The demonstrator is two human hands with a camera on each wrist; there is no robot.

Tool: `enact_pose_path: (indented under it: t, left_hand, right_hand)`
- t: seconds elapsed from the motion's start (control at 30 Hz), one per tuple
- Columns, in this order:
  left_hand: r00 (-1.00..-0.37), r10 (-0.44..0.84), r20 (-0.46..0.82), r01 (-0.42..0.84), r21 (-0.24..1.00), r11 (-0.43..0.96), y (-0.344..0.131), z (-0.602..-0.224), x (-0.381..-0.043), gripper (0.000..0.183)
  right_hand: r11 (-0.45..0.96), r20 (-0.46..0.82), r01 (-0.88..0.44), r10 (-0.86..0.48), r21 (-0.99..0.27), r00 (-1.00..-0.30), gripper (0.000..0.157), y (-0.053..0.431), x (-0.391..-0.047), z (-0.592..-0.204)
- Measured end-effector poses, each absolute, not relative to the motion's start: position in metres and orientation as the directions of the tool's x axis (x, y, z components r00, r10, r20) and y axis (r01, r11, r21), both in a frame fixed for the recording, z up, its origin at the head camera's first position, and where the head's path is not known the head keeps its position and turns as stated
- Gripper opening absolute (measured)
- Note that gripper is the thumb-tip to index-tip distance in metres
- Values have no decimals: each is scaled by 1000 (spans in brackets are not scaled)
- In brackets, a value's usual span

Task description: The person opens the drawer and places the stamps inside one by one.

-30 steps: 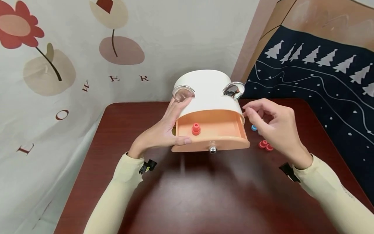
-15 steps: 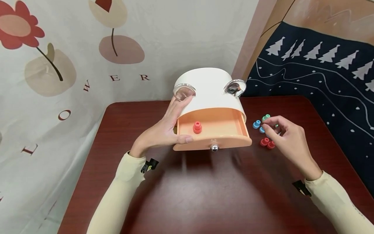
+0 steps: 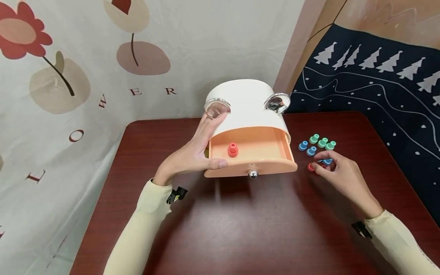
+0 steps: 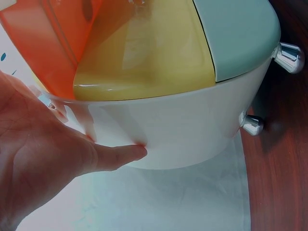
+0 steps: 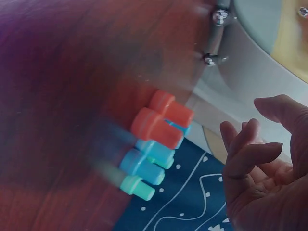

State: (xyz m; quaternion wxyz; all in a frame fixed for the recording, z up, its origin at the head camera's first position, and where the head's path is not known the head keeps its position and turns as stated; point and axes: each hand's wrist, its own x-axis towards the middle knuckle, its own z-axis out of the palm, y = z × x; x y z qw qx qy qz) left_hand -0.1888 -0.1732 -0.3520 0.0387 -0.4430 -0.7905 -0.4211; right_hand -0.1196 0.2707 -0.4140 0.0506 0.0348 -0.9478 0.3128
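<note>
See, from nine o'clock round to twelve in the head view, a pale wall cloth (image 3: 206, 46) printed with flowers and letters. Below, down to six, find a glossy dark red table (image 3: 220, 236). Toward two, note a navy cloth (image 3: 371, 89) with white trees. Just above the centre, on the table, meet a white drawer unit (image 3: 244, 99). At its six o'clock, see an orange drawer (image 3: 275, 167) pulled open; next in line, in the left wrist view, find a yellow drawer (image 4: 144, 62) and a green drawer (image 4: 240, 38).

At the unit's eight o'clock, find the left hand (image 3: 194, 152) spread wide against it (thumb across the drawer front). Toward four, see the right hand (image 3: 340, 172) loosely bent, with thumb and forefinger parted by a narrow gap, just beside two red pegs (image 3: 311, 167). Cannot tell whether touching either.

At ten and two on the unit, note silver-rimmed discs (image 3: 275, 103); in the left wrist view, between two and three, silver feet (image 4: 288, 57). Beyond the unit's three o'clock, on the table, find three green pegs (image 3: 322, 142) farthest off, then blue pegs (image 3: 311, 151), then the red pair. Inside the orange drawer, toward nine, see another red peg (image 3: 232, 150), upright. At six on the drawer front, find a round silver knob (image 3: 253, 174).
</note>
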Motion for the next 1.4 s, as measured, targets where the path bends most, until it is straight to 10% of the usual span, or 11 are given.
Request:
enact_pose_path:
  t: [1.4]
  left_hand:
    - [-660,662,356,666,685,295,-174,-352,-184,116]
  right_hand:
    - [820,205,-194,-96,-538,-974,13,277,-125,-437]
